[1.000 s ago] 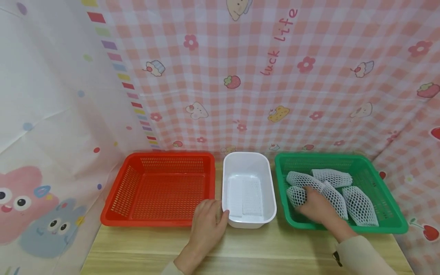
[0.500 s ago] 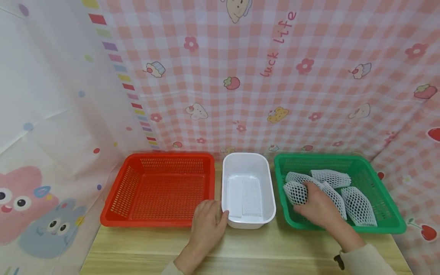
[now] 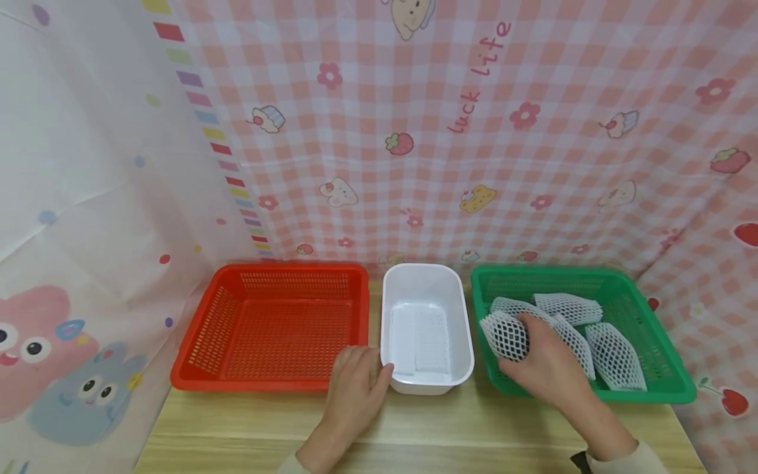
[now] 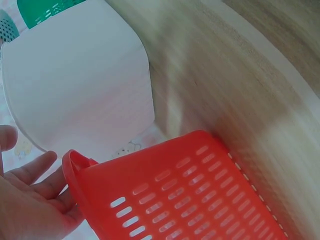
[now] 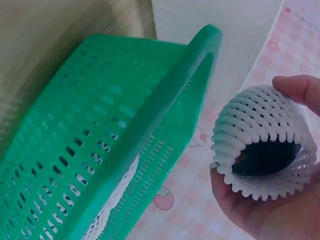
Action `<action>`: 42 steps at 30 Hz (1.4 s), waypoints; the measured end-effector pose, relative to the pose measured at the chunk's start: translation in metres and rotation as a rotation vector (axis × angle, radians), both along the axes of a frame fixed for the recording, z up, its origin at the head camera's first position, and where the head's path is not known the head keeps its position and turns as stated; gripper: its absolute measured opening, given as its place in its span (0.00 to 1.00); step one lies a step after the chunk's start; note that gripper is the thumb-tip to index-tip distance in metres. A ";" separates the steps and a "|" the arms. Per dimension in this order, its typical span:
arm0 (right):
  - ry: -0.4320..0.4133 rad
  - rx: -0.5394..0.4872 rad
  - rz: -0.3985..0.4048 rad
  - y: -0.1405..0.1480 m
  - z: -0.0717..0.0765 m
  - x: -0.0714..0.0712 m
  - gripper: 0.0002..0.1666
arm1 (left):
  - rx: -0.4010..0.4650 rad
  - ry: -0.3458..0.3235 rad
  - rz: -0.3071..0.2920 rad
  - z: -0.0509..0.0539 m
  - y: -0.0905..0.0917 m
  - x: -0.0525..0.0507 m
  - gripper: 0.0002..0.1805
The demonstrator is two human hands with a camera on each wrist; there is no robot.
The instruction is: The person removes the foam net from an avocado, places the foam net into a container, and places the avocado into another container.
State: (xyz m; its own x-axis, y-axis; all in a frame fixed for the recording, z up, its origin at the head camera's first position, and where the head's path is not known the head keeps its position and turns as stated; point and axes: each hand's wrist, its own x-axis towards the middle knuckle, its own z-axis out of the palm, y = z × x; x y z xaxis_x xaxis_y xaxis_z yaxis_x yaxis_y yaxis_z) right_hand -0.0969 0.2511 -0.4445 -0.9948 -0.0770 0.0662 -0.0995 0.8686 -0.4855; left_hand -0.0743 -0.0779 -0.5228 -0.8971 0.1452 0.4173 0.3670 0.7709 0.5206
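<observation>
My right hand (image 3: 547,365) grips a white foam net sleeve (image 3: 503,336) at the near left of the green basket (image 3: 645,396). Through the sleeve's open end in the right wrist view, a dark, smooth thing (image 5: 267,157) shows; its kind cannot be told. Thumb and fingers press the sleeve (image 5: 255,112) from both sides. Several more netted pieces (image 3: 616,355) lie in the green basket. My left hand (image 3: 355,395) rests between the red basket (image 3: 201,385) and the white tub (image 3: 428,388), its loosely bent fingers at the red rim (image 4: 72,175) and its thumb by the tub.
All three containers stand in a row on a wooden table (image 3: 438,434). The red basket and the white tub show bare bottoms. A pink checked cloth (image 3: 367,164) hangs right behind them, with printed cloth at both sides.
My right hand has raised the netted piece from among the others and brought it slightly left and nearer, toward the basket's left rim. The left hand stays in place.
</observation>
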 end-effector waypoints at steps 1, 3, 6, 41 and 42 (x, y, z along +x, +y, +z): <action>0.015 -0.001 0.000 -0.001 0.000 0.002 0.49 | -0.001 0.005 0.000 0.000 0.000 0.000 0.17; 0.050 -0.009 0.005 -0.004 0.001 0.005 0.48 | -0.007 0.020 0.002 0.000 -0.001 0.001 0.17; 0.102 -0.028 0.018 -0.007 -0.001 0.010 0.47 | -0.015 0.062 0.012 0.001 -0.002 0.002 0.16; 0.373 -0.183 0.305 -0.040 -0.040 0.067 0.57 | -0.048 0.310 -0.071 -0.013 -0.040 0.034 0.22; 0.373 -0.177 0.317 -0.040 -0.041 0.068 0.58 | -0.051 0.319 -0.072 -0.014 -0.040 0.035 0.25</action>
